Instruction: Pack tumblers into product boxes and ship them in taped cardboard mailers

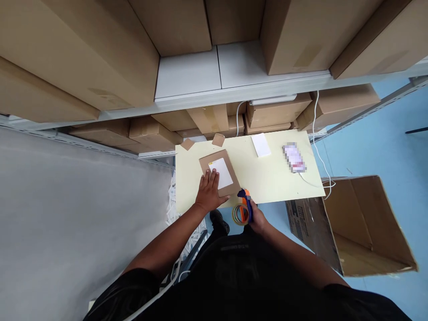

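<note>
My left hand point(209, 191) lies with its fingers stretched over a flat brown cardboard box point(230, 159) on the pale table. A white label point(224, 174) with a small yellow mark covers much of the box's top, and my fingertips rest on that label. In my right hand point(258, 218) is a blue and orange tape dispenser point(245, 196) with a roll of tape point(236, 215) on it. The dispenser sits at the table's front edge, close to the box's near right corner. My right palm and some fingers are hidden.
On the table point(272, 180) lie a white stack of paper point(261, 145), a blurred phone point(294, 157) with a white cable and two small cardboard pieces point(218, 140). Shelves with cartons point(281, 111) stand behind. A large open carton point(368, 223) is on the floor at right.
</note>
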A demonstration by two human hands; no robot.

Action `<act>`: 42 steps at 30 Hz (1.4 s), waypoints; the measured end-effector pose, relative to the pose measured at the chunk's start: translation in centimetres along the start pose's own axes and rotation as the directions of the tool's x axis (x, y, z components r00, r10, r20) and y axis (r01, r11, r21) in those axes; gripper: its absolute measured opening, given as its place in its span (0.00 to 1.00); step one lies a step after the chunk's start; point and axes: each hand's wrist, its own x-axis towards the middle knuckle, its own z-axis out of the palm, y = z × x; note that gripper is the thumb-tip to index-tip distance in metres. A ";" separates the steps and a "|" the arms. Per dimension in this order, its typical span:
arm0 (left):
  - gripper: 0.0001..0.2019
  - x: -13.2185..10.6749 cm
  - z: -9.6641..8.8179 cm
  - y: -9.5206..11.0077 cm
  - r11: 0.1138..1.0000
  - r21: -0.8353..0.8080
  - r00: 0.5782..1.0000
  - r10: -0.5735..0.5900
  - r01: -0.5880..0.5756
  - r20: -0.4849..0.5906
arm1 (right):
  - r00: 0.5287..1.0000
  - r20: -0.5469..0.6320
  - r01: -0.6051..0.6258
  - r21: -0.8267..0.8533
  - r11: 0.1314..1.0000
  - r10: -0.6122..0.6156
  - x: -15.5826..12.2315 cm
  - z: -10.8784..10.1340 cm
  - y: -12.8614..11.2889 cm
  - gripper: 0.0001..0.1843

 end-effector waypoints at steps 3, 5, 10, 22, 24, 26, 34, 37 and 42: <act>0.59 -0.5 -0.7 0.3 0.999 0.027 0.998 -0.040 0.039 0.037 | 1.000 -0.022 0.021 0.026 0.999 -0.021 1.8 1.9 -3.6 0.30; 0.55 -0.7 -1.7 -0.6 0.997 0.073 0.997 0.005 -0.011 0.079 | 0.999 -0.018 -0.036 -0.031 0.999 0.035 3.2 2.7 -7.5 0.31; 0.44 0.0 -2.8 -4.2 0.958 0.204 0.979 0.200 -0.204 0.038 | 0.998 -0.036 -0.065 -0.344 0.937 0.056 6.4 5.3 -15.5 0.28; 0.45 1.1 -0.5 -3.4 0.982 0.185 0.993 0.047 -0.026 -0.112 | 0.999 -0.011 -0.051 -0.110 0.993 0.050 2.4 -0.6 -6.5 0.25; 0.45 1.2 -0.2 -2.6 0.984 0.176 0.991 0.036 -0.013 -0.126 | 0.998 -0.005 -0.066 -0.063 0.996 0.066 1.1 -0.4 -3.3 0.27; 0.45 1.3 0.4 -1.5 0.986 0.164 0.989 0.005 0.019 -0.145 | 0.997 -0.005 -0.077 -0.021 0.997 0.077 0.7 1.2 -1.5 0.29; 0.53 -0.6 -0.6 -1.5 0.984 0.160 0.997 0.078 -0.076 -0.005 | 0.996 -0.070 -0.064 -0.079 0.995 0.058 6.3 7.8 -12.0 0.30; 0.50 -1.1 -1.0 -3.0 0.958 0.190 0.976 0.216 -0.214 0.009 | 0.998 -0.038 -0.056 -0.266 0.962 0.047 8.5 9.8 -16.2 0.29; 0.47 -0.7 0.0 -3.7 0.960 0.197 0.972 0.219 -0.199 -0.086 | 1.000 -0.014 -0.016 -0.383 0.924 0.012 9.4 10.8 -17.4 0.31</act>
